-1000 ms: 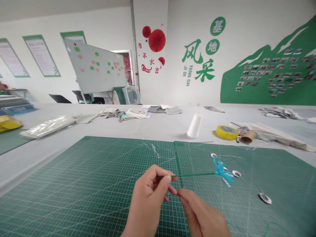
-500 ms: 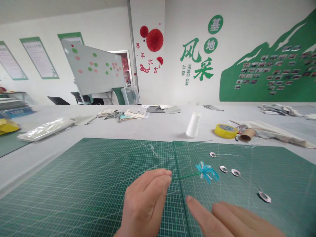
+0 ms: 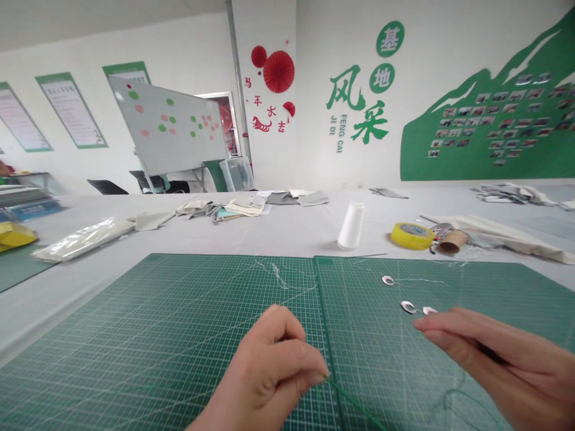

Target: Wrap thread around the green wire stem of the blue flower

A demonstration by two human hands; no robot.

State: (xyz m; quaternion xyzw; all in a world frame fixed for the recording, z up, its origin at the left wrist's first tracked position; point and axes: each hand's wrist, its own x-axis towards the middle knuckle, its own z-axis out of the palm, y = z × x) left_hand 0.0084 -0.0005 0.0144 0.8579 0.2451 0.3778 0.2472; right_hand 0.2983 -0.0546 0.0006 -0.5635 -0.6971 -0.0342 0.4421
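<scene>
My left hand (image 3: pixel 272 365) is closed in a pinch over the middle of the green cutting mat (image 3: pixel 179 323). From its fingertips a green thread (image 3: pixel 354 401) runs down to the right and leaves the lower edge of the view. My right hand (image 3: pixel 503 353) hovers over the right side of the mat, thumb and fingers pressed together; what lies between them, if anything, is hidden. Below it curves another loose stretch of green thread (image 3: pixel 467 394). Just beyond its fingertips is a small pale ring (image 3: pixel 408 307), with a second one partly covered.
Farther back on the mat lies a ring with a thread tail (image 3: pixel 387 280). Behind stand a white thread cone (image 3: pixel 351 225), a yellow tape roll (image 3: pixel 412 235) and a cardboard tube (image 3: pixel 452 241). Fabric pieces (image 3: pixel 245 205) and a clear plastic package (image 3: pixel 85 238) lie toward the left.
The blue yarn tassel on the green stem has gone from view. My left hand has turned and dipped, still pinching. My right hand has moved right and up, its fingers now together.
</scene>
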